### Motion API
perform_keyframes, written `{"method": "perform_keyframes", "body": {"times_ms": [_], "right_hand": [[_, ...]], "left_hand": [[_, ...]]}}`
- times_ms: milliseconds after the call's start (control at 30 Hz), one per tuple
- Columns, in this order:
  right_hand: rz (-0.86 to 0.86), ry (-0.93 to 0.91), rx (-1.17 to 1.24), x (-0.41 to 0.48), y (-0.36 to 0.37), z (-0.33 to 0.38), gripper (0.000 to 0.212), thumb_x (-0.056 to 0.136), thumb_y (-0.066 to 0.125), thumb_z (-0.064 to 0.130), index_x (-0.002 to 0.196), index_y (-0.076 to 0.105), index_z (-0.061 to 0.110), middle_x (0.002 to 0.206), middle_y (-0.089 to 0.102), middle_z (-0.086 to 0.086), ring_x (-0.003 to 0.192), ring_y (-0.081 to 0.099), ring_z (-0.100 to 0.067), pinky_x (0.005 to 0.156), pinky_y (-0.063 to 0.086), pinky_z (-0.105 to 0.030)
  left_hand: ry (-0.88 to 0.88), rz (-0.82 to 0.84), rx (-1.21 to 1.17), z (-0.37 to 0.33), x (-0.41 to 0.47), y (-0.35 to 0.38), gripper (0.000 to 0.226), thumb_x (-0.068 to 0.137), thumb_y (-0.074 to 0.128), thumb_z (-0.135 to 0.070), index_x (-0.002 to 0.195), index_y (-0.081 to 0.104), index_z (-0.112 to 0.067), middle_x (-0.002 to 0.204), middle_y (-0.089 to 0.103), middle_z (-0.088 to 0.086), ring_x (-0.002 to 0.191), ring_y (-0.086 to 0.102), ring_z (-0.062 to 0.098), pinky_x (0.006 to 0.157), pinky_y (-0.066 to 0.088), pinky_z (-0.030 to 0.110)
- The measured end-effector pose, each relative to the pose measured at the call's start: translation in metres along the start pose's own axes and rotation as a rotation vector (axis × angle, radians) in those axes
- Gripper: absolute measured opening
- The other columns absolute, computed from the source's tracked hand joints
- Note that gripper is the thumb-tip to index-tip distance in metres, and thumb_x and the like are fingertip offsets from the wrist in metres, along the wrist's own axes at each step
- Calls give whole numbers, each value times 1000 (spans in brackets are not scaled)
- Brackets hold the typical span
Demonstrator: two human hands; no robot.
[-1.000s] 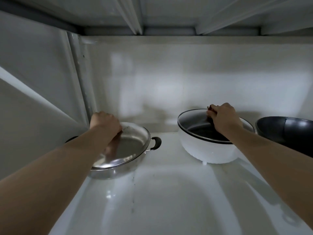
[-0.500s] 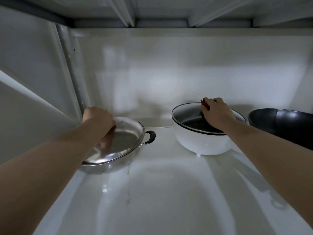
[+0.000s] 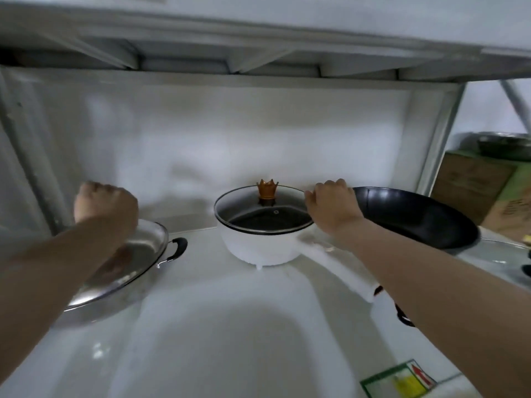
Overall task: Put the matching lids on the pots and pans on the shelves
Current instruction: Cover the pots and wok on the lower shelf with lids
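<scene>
1. While both bare arms reach into a glossy white shelf (image 3: pixel 218 334), three pieces of cookware stand along its back wall, under the ribbed underside of the shelf above.
2. At the right sits a wide, shallow black pan (image 3: pixel 416 216), round and matte, uncovered, with nothing visible inside it.
3. At the left rests a shiny steel pan (image 3: pixel 94 308) with a black loop handle (image 3: pixel 176 248) on its right side; a round, polished steel lid (image 3: pixel 143 245) lies on it, so its contents are hidden.
4. Between them stands a round white pot (image 3: pixel 258 248) with a dark interior, small feet and a long white handle (image 3: pixel 339 271) pointing toward the camera; a clear glass lid (image 3: pixel 258 208) with a dark rim sits on it, topped by one amber, crown-shaped knob (image 3: pixel 267 189). Through the glass the pot looks empty.
5. Count: three vessels, two lids, two hands.
6. Curled into a loose fist, the left hand (image 3: pixel 105 203) hovers over the steel lid; whether its fingers grip anything cannot be told.
7. Fingers of the right hand (image 3: pixel 333 205) are bent over the right edge of the glass lid, touching its rim, just beside the black pan.
8. Beyond the shelf's right post stand cardboard boxes (image 3: pixel 474 182), blurred, and a green-bordered sticker (image 3: pixel 399 380) marks the shelf's near right corner.
</scene>
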State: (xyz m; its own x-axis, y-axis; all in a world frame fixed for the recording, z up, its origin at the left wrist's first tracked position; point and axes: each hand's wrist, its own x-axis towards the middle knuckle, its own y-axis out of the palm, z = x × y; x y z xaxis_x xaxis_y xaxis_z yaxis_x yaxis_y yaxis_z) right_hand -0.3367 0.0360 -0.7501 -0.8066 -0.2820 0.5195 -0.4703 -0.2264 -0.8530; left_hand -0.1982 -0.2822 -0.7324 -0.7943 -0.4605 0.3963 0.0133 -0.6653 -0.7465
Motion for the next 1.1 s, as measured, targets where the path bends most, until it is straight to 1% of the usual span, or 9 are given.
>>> {"method": "perform_keyframes", "body": {"times_ms": [167, 367, 433, 500, 600, 733, 833, 1000, 1100], "right_hand": [[71, 52, -22, -14, -1, -40, 47, 99, 28, 36, 110, 61, 4, 115, 60, -15, 113, 48, -33, 95, 40, -41], [-8, 101, 103, -31, -14, -102, 39, 96, 34, 33, 98, 62, 6, 105, 63, -15, 107, 51, -35, 85, 42, -38], [-30, 154, 137, -39, -25, -135, 38, 96, 35, 32, 99, 62, 6, 105, 63, -15, 106, 50, -35, 82, 40, -38], [-49, 229, 185, -51, -34, -172, 37, 94, 39, 32, 99, 64, 5, 103, 63, -15, 106, 50, -36, 83, 41, -38], [-155, 331, 228, -79, -36, -227, 32, 90, 45, 27, 91, 65, 3, 96, 64, -17, 99, 52, -38, 84, 46, -40], [-240, 499, 211, -109, -30, -285, 30, 89, 48, 24, 101, 65, 3, 105, 62, -20, 101, 50, -40, 88, 41, -42], [-125, 615, 178, -116, -24, -315, 34, 90, 46, 28, 109, 63, 4, 117, 59, -19, 111, 45, -39, 94, 39, -43], [158, 565, -165, -128, -9, -354, 38, 91, 44, 33, 119, 56, 11, 126, 56, -10, 125, 38, -35, 109, 25, -45], [256, 556, -268, -131, -10, -369, 45, 90, 48, 37, 126, 53, 11, 129, 56, -9, 130, 37, -35, 117, 11, -51]], "left_hand": [[126, -168, -156, -87, -30, -59, 32, 88, 43, -14, 114, 59, -9, 115, 61, 8, 108, 54, 25, 92, 37, 31], [244, -285, -420, -190, -84, -155, 45, 96, 32, -23, 132, 44, 1, 134, 50, 19, 124, 44, 34, 105, 31, 39], [285, -275, -524, -215, -99, -185, 45, 96, 30, -28, 124, 50, 0, 128, 54, 21, 122, 48, 36, 104, 34, 43], [368, -222, -642, -240, -108, -211, 44, 93, 25, -31, 110, 55, -3, 114, 59, 18, 107, 55, 35, 90, 41, 42], [436, 51, -924, -279, -120, -241, 40, 92, 41, -34, 108, 55, -1, 113, 62, 20, 92, 56, 34, 70, 40, 35], [419, 323, -911, -318, -138, -253, 66, 92, 49, -40, 139, 28, 2, 132, 52, 22, 117, 53, 38, 83, 42, 34], [413, 399, -856, -328, -139, -247, 70, 91, 49, -41, 141, 24, 1, 131, 54, 20, 116, 55, 36, 82, 43, 32], [416, 477, -776, -325, -145, -249, 36, 93, 47, -43, 101, 44, -7, 75, 58, 6, 56, 59, 22, 54, 45, 27], [371, 475, -718, -327, -147, -253, 27, 96, 44, -34, 103, 44, -8, 79, 51, 6, 50, 58, 23, 46, 47, 25]]}}
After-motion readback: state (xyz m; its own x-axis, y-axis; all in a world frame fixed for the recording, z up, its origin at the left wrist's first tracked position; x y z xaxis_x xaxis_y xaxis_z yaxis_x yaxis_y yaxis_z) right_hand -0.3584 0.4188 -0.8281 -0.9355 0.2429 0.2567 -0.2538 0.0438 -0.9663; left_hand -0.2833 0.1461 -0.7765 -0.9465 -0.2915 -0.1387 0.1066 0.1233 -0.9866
